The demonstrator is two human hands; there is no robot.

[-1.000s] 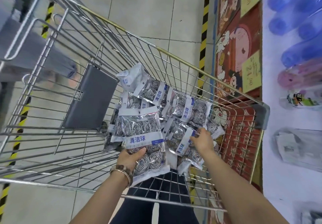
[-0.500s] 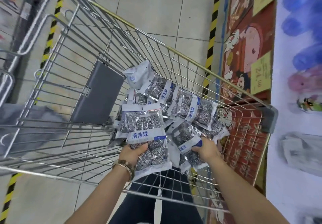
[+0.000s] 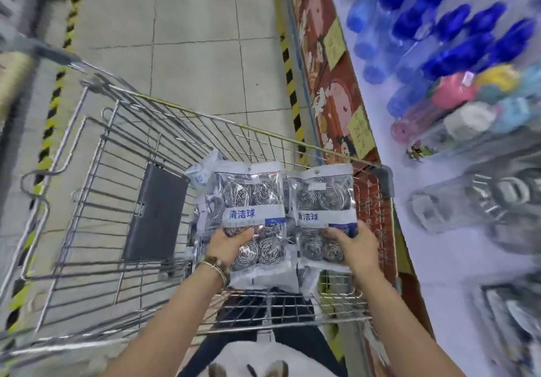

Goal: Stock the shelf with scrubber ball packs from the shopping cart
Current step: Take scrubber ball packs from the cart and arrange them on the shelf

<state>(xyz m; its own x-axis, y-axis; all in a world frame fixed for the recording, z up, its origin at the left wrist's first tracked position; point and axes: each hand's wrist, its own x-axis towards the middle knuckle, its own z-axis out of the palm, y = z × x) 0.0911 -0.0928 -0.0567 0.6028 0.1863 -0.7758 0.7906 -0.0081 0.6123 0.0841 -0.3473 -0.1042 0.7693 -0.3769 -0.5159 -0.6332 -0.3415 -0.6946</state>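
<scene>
Left hand (image 3: 225,247): grips the lower half of one scrubber ball pack (image 3: 253,198), thumb across the front; bracelet (image 3: 215,268) at the wrist.
Right hand (image 3: 357,244): holds a second pack (image 3: 322,198), fingers (image 3: 334,234) closed on its lower half.
Pack position: both upright, side by side, raised over the shopping cart (image 3: 263,133), on its shelf side.
Remaining packs (image 3: 202,173): lying in the cart, mostly hidden behind the held two.
Shelf (image 3: 415,262): white, right of the cart, carrying blue bottles (image 3: 456,51); blurred.
</scene>
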